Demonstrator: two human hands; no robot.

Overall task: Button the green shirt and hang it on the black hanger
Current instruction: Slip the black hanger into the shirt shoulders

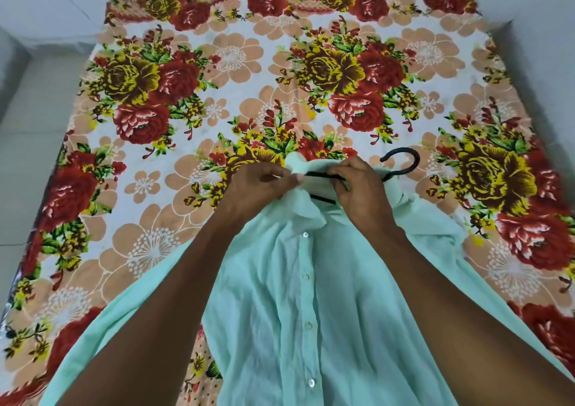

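Right now the green shirt [311, 296] lies buttoned down its front on the floral bedsheet [217, 72], collar away from the person. Left hand [255, 187] pinches the collar fabric; right hand [361, 190] curls its fingers round the black hanger [401, 162] at the neck opening, hook poking out to the right. Beyond the collar the sheet stretches wide; its left edge meets pale floor [31, 110].

One green shirt [311, 312], one black hanger [401, 162], two hands, perhaps five buttons [305, 234].
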